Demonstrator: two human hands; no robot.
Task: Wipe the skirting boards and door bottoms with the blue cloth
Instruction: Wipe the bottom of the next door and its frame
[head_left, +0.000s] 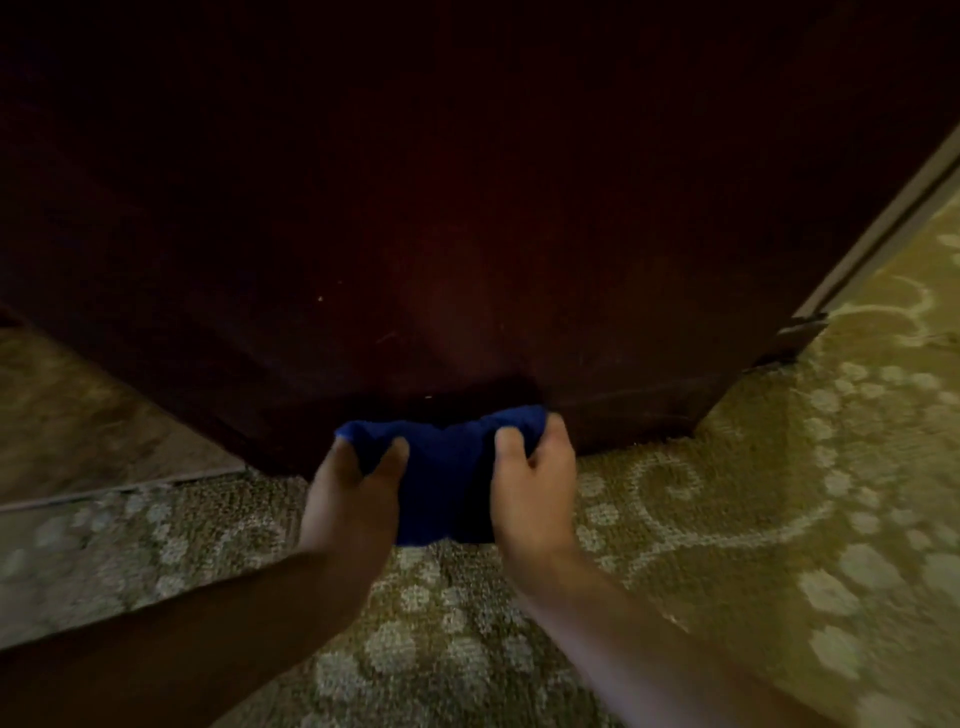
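Both hands grip the blue cloth (441, 483), bunched between them low against the bottom edge of the dark door (467, 234). The left hand (353, 493) pinches the cloth's left corner between thumb and fingers; the right hand (535, 473) has its fingers curled over the right side. The cloth's far edge touches the door, and its near part hangs over the patterned carpet (727, 519). At far right, a pale door frame (883, 223) meets the carpet.
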